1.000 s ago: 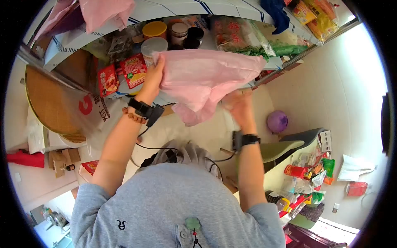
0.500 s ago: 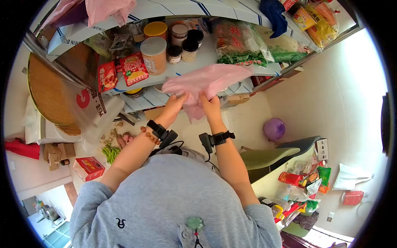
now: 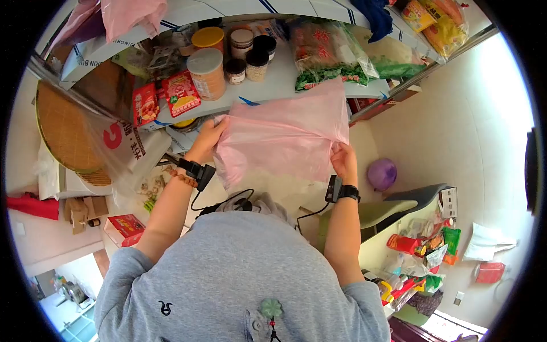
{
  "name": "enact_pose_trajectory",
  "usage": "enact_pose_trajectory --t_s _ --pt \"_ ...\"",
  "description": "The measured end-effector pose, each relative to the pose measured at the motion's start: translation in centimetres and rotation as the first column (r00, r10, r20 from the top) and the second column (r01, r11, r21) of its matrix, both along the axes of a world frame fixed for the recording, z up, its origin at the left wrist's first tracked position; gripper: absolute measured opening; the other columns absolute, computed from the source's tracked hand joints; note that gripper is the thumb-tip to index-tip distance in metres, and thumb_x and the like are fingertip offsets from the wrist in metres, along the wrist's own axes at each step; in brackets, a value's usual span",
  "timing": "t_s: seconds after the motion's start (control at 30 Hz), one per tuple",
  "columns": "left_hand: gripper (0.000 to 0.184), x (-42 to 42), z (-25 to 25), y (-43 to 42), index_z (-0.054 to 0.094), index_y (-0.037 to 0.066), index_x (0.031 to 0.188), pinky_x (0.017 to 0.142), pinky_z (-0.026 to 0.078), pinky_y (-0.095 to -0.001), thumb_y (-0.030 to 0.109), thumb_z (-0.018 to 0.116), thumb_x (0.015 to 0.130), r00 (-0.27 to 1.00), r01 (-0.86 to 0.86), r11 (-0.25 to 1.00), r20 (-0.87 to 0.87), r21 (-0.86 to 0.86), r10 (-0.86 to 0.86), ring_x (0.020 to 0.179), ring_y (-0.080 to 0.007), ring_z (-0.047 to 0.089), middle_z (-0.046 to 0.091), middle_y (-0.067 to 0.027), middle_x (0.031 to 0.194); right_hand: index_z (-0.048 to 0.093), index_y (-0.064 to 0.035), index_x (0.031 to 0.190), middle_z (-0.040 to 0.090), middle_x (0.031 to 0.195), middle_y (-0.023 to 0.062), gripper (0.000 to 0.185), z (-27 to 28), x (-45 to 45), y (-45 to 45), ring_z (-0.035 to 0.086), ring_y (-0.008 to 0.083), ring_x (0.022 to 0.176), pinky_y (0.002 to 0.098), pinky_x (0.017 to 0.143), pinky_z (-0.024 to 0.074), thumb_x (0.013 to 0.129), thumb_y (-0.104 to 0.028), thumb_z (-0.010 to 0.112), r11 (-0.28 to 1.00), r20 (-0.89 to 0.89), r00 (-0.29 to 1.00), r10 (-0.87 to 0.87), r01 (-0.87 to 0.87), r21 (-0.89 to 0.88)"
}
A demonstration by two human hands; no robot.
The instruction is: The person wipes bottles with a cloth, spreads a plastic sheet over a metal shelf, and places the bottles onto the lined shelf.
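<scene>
A thin pink plastic bag (image 3: 279, 137) is stretched wide between my two hands, in front of the shelf. My left hand (image 3: 210, 135) pinches its left edge, fingers closed on the film. At the right edge my right hand (image 3: 343, 162) grips the bag with closed fingers. The film is see-through and creased across the middle, with its lower part hanging loose. Behind it, the shelf (image 3: 268, 91) holds a large lidded tub (image 3: 206, 74), several dark-lidded jars and a big clear bag of dry food (image 3: 327, 54).
Two red packets, one of them here (image 3: 182, 94), lie at the shelf's left front. A round woven tray (image 3: 65, 128) leans on the left. A purple balloon (image 3: 382, 174) is near the right wall. Groceries crowd a table (image 3: 373, 245) at lower right, beside a green chair (image 3: 364, 212).
My hands have moved apart, left hand to the left and right hand to the right. The bunched pink bag is now spread out between them.
</scene>
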State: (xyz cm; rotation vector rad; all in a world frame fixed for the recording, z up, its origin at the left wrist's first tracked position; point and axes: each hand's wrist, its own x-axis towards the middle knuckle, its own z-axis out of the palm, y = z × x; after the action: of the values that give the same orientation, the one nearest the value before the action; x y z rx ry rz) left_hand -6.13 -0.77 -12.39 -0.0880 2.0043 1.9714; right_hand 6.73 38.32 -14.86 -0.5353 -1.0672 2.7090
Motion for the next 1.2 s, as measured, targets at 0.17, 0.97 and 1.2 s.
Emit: enact_pose_trajectory --t_s 0.17,0.97,1.2 --pt "0.033 0.4 -1.9 -0.7 0.061 -0.002 0.098 0.064 0.045 -0.0245 0.03 0.061 0.09 0.993 0.04 0.999 0.107 0.03 -0.043 0.073 -0.0096 0.053 0.061 -0.0012 0.084 0.04 0.0019 0.131 0.054 0.123 0.0138 0.056 -0.8 1.7 -3.5 0.057 0.0251 0.107 0.0375 0.093 0.0467 0.089 -0.03 0.059 0.967 0.25 0.935 0.251 -0.227 -0.118" --pt "0.04 10.3 18.0 1.9 0.049 0.005 0.112 0.056 0.042 -0.0406 0.034 0.059 0.087 0.141 0.71 0.276 -0.254 -0.648 -0.957 0.064 -0.0299 0.057 0.056 -0.0157 0.071 0.044 -0.0023 0.133 0.046 0.136 0.0099 0.064 15.3 -7.5 -13.8 0.04 0.0237 0.127 0.0375 0.106 0.0293 0.082 -0.031 0.07 0.497 -0.201 0.47 0.859 -0.674 0.546" --pt "0.046 11.0 21.5 -2.6 0.045 0.005 0.12 0.059 0.043 -0.0362 0.035 0.061 0.089 0.319 0.742 0.481 -0.385 -0.467 -0.866 0.07 -0.0274 0.058 0.055 -0.016 0.078 0.064 -0.0021 0.094 0.063 0.1 0.0076 0.024 19.6 -6.6 -10.1 0.057 0.0142 0.092 0.0307 0.087 0.0448 0.077 -0.014 0.076 0.325 0.008 0.439 0.898 -0.677 0.66"
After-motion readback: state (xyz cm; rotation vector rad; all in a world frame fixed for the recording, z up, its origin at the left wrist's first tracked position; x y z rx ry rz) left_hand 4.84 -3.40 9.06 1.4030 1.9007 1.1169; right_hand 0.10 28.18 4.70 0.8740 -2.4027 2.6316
